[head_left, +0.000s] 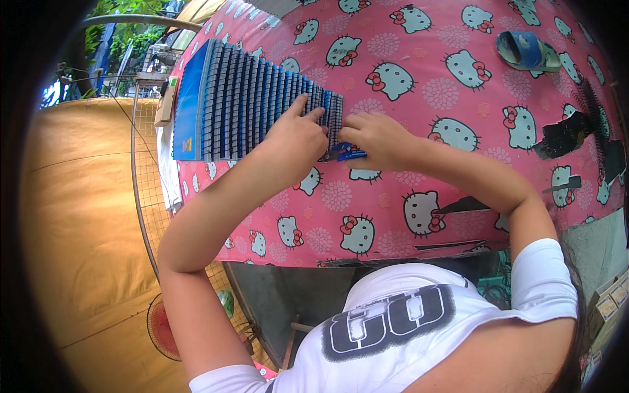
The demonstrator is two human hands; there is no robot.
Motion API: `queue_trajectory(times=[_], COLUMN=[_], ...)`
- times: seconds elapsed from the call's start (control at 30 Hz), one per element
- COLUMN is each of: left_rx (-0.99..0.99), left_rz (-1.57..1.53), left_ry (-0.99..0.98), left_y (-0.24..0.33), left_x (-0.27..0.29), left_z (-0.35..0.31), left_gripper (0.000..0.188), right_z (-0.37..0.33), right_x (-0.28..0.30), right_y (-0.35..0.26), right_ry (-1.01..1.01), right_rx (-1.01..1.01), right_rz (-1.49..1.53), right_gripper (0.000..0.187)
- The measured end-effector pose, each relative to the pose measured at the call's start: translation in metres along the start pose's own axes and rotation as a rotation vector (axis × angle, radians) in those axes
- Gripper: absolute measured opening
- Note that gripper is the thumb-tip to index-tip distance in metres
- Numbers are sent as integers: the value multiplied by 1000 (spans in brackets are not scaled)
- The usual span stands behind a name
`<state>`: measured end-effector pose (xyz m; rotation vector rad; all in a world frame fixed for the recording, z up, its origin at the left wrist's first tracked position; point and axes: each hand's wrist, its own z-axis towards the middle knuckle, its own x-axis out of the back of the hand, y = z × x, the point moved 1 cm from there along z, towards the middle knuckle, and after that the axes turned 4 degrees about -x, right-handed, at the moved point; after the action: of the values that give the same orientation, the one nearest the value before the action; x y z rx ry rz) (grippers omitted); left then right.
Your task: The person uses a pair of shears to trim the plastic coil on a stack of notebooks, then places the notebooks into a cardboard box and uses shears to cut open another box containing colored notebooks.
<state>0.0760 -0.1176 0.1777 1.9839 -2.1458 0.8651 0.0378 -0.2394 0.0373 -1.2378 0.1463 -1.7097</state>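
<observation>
A row of overlapping blue spiral-bound notebooks (190,98) lies fanned out on the table, their dark wire bindings side by side. My left hand (296,139) rests on the bindings toward the row's right end, with its index and middle fingers stretched out and apart. Just right of it, my right hand (377,139) is closed, its curled fingertips at the edge of the last notebook. Out from under that hand stick the blue handles of a small tool that looks like pliers (352,155); its jaws are hard to make out.
A pink cat-patterned cover (406,118) spreads over the table, torn at the right and along the front edge. A roll of blue-patterned tape or ribbon (524,51) stands at the far right. Left of the table are a wire rack (149,190) and a red round fan (164,327).
</observation>
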Motion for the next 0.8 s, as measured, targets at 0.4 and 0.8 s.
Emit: queue_trajectory(times=[0.4, 0.8], left_rx=[-36, -25], left_rz=[41, -9], left_ry=[23, 71], left_y=[0, 2], left_x=[-9, -9], left_z=[7, 5], left_gripper=[48, 48], right_z=[-2, 10], right_x=[6, 9], right_y=[10, 11], right_ry=[-223, -528], right_rx=[-174, -466], right_rz=[169, 462], right_gripper=[43, 44])
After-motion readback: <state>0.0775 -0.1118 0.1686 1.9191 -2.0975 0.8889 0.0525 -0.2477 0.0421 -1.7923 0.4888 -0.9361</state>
